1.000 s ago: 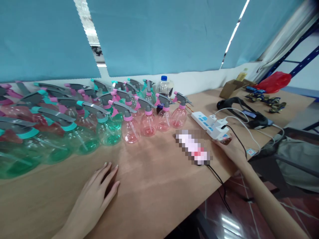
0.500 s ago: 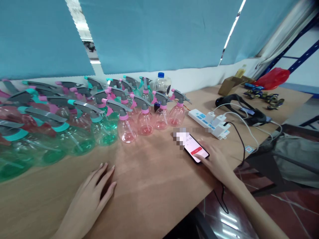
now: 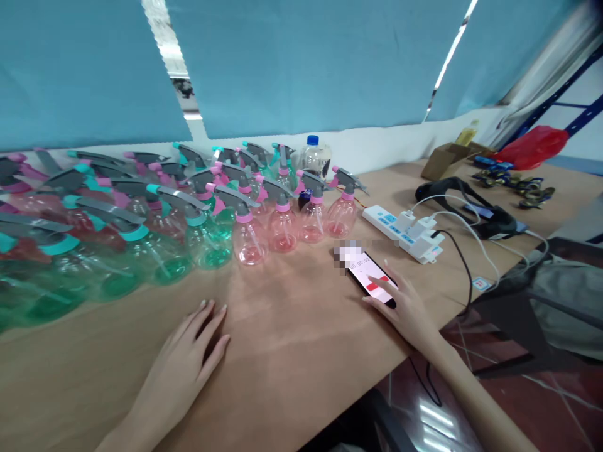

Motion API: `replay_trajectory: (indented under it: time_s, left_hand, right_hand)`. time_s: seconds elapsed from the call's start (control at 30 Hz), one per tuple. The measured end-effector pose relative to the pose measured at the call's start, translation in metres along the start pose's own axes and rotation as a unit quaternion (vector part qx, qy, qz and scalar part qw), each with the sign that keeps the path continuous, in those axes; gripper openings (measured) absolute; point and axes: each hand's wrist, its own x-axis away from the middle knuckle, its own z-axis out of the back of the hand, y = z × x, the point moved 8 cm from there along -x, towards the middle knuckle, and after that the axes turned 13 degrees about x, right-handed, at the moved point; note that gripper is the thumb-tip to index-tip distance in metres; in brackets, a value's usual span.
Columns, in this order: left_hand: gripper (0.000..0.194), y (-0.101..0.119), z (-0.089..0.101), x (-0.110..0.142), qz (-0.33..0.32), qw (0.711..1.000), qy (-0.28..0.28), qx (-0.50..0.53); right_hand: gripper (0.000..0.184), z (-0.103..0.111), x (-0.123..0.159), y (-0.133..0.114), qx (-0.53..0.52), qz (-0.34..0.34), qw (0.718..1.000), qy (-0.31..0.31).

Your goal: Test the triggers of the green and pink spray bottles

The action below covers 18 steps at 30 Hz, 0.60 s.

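My left hand (image 3: pixel 186 358) rests on the brown tabletop (image 3: pixel 277 339), empty, its fingers loosely apart. In front of it stand several clear spray bottles in rows. The near green-tinted bottle (image 3: pixel 210 251) has a turquoise collar, and the near pink-tinted bottle (image 3: pixel 249 245) a pink one. A phone (image 3: pixel 362 275) lies face up to the right, its screen lit with a timer. My right hand (image 3: pixel 407 314) is over the phone's lower end, fingers spread. One fingertip is at the red on-screen button, and the thumb lies by the phone's near edge.
Behind the phone lies a white power strip (image 3: pixel 400 233) with chargers and cables. A black headset-like band (image 3: pixel 464 201), a cardboard box (image 3: pixel 443 162) and a red bag (image 3: pixel 532 147) sit farther right. A blue-capped bottle (image 3: pixel 313 157) stands by the wall. The table edge drops to the tiled floor.
The view has shifted slightly, moving the scene rightward. My right hand's fingers have shifted over the phone, and a fingertip now covers part of the red button. My left hand stays on the table.
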Motion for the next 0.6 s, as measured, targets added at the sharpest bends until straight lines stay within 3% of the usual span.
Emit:
replay_trajectory:
  time_s: [0.17,0.33,0.4,0.5,0.6]
  left_hand:
    - [0.058,0.006,0.006,0.009,0.010,0.999,-0.052,0.012]
    - [0.049,0.002,0.026,0.044,0.074,0.991,-0.095,0.053]
    - [0.047,-0.004,0.038,0.065,0.101,0.988,-0.096,0.064]
    - [0.043,-0.023,0.062,0.102,0.155,0.980,-0.075,0.098]
    - [0.035,-0.061,0.100,0.141,0.238,0.951,0.031,0.192]
  right_hand:
    - [0.048,0.001,0.003,-0.001,0.001,0.010,1.000,0.010]
    - [0.045,-0.004,-0.004,-0.016,-0.011,0.032,0.999,0.017]
    - [0.042,-0.008,-0.012,-0.039,-0.022,0.070,0.997,0.012]
    - [0.036,-0.017,-0.024,-0.094,-0.056,0.164,0.985,-0.010]
    - [0.031,-0.028,-0.030,-0.162,-0.107,0.247,0.961,-0.060]
